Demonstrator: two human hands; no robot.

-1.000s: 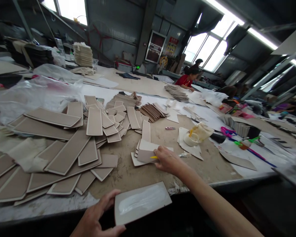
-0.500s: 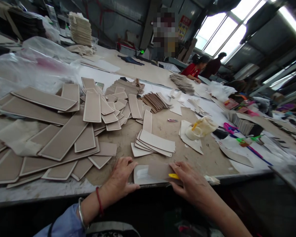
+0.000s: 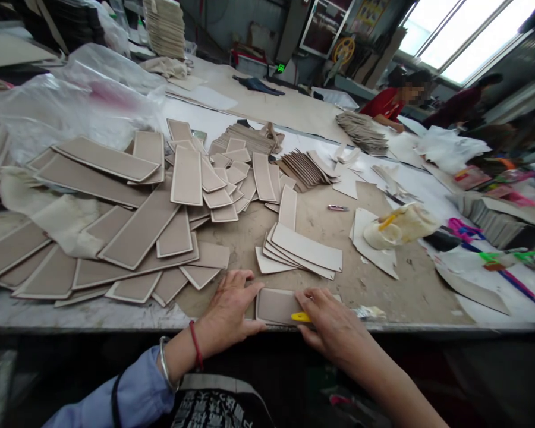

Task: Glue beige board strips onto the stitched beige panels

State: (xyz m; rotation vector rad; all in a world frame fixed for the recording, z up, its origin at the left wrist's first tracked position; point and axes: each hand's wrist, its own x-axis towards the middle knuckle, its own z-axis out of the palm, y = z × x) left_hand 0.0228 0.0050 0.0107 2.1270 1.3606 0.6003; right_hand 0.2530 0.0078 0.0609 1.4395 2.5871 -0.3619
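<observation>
Left hand (image 3: 232,304), right hand (image 3: 332,322) near each other, fingers (image 3: 309,295) bent, forearms (image 3: 383,368) angled inward

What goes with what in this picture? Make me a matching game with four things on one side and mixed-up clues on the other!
Things:
1. brush
2. string bracelet
3. plastic bag
4. board between the left hand and the right hand

Clues:
A. see-through
B. greyish brown
C. held in the right hand
D. red

Right pairs: 1-C, 2-D, 3-A, 4-B
</observation>
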